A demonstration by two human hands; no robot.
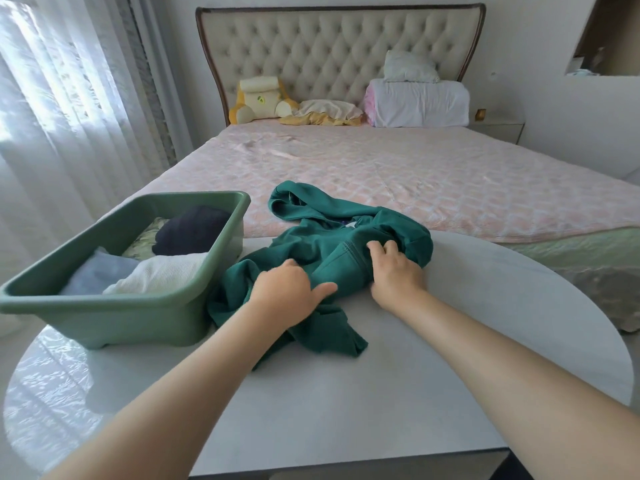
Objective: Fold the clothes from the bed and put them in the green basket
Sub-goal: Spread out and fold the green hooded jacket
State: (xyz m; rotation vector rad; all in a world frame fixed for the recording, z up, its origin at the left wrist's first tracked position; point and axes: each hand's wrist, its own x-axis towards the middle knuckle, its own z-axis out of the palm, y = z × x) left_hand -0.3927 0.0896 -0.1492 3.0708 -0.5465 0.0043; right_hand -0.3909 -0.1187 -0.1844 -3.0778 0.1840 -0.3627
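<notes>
Head view. Green hoodie [322, 251] lies bunched mid-frame on the white table [398, 393], its hood spilling toward the bed [381, 161]. My left hand [289, 291] has its fingers curled into the cloth, thumb out. My right hand [398, 271] clutches a fold of the body. Green basket [104, 320] sits at frame left, part-filled with folded pieces. Judgement: spread the hoodie flat first, draw out the sleeves and smooth the hood before any fold, or the bundle goes in lumpy.
</notes>
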